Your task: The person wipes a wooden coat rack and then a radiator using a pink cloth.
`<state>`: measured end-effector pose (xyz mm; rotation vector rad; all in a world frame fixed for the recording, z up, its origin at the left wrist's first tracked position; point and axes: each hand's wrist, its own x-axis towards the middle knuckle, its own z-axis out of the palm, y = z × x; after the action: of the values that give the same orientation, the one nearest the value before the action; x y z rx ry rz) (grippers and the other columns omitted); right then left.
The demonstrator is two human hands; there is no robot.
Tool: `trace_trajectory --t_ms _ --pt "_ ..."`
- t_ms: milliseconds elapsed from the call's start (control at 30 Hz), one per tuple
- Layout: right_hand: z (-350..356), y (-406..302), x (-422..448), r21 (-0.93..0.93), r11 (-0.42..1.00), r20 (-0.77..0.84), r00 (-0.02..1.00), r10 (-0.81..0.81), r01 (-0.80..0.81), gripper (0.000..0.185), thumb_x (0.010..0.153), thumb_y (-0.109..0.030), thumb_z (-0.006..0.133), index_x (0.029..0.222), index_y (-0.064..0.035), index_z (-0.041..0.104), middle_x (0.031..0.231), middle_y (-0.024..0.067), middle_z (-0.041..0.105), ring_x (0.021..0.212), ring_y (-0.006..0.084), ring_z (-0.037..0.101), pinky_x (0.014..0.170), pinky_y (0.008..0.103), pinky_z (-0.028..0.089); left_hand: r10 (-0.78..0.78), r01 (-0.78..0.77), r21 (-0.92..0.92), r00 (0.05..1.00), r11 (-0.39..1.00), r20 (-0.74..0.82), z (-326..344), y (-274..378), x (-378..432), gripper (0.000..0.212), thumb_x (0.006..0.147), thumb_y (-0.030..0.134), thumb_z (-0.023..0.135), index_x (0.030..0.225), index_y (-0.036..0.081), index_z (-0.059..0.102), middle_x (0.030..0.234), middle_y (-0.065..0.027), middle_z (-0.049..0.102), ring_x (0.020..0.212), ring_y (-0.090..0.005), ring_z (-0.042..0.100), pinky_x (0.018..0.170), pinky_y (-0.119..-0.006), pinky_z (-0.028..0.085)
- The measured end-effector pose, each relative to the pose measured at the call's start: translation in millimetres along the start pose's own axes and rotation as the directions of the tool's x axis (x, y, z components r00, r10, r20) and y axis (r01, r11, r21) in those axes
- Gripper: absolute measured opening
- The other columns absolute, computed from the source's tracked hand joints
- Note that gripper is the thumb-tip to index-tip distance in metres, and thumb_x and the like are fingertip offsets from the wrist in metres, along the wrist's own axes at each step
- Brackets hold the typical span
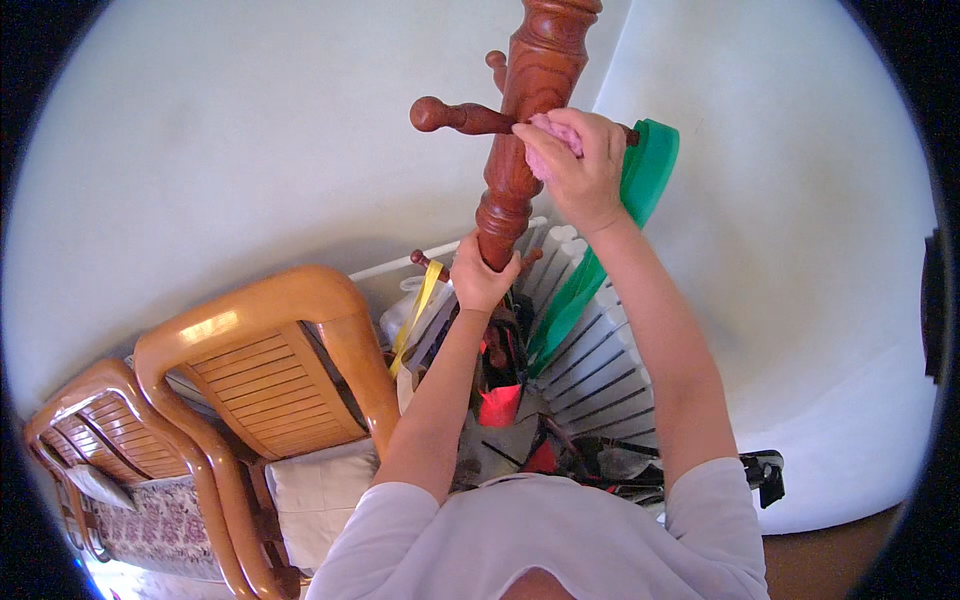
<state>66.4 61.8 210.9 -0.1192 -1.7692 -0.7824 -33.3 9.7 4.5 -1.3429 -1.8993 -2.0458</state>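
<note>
A turned wooden coat stand with a reddish-brown varnish rises before me, leaning to the upper right in the view. My left hand is wrapped around its post below a ringed section. Higher up, my right hand presses a pink cloth against the post, beside the base of a round-tipped wooden peg. From a peg on the right hangs a green strap, which passes behind my right forearm. A yellow strap and bags hang from lower pegs, partly hidden by my left arm.
A white slatted radiator stands behind the stand, near the wall corner. At the left are a glossy wooden armchair with a pale cushion and a wooden sofa. Dark and red items lie low by the radiator.
</note>
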Motion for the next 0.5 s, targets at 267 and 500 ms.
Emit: trace_trajectory --t_ms 267,500 --pt "3.5 11.2 -10.2 0.365 0.903 0.277 0.899 -0.339 0.228 0.032 0.068 -0.012 0.075 0.098 -0.0213 0.071 0.105 0.0006 0.058 0.094 0.022 0.058 0.078 0.0365 0.047 0.027 -0.027 0.019 1.0 0.999 -0.005 -0.6 -3.1 4.0 0.061 0.066 0.027 0.082 0.115 0.001 0.057 0.099 -0.0209 0.066 0.092 -0.0377 0.065 0.082 -0.043 0.051" --pt "14.2 -7.7 6.2 0.147 0.977 0.076 0.987 0.143 -0.153 0.038 0.067 -0.016 0.078 0.103 -0.0183 0.066 0.108 0.0035 0.055 0.097 0.0289 0.052 0.084 0.0427 0.043 -0.002 0.003 -0.021 0.999 1.0 0.051 -0.6 4.4 0.1 0.063 0.067 0.027 0.082 0.118 0.001 0.055 0.103 -0.0202 0.064 0.096 -0.0369 0.064 0.085 -0.043 0.05"
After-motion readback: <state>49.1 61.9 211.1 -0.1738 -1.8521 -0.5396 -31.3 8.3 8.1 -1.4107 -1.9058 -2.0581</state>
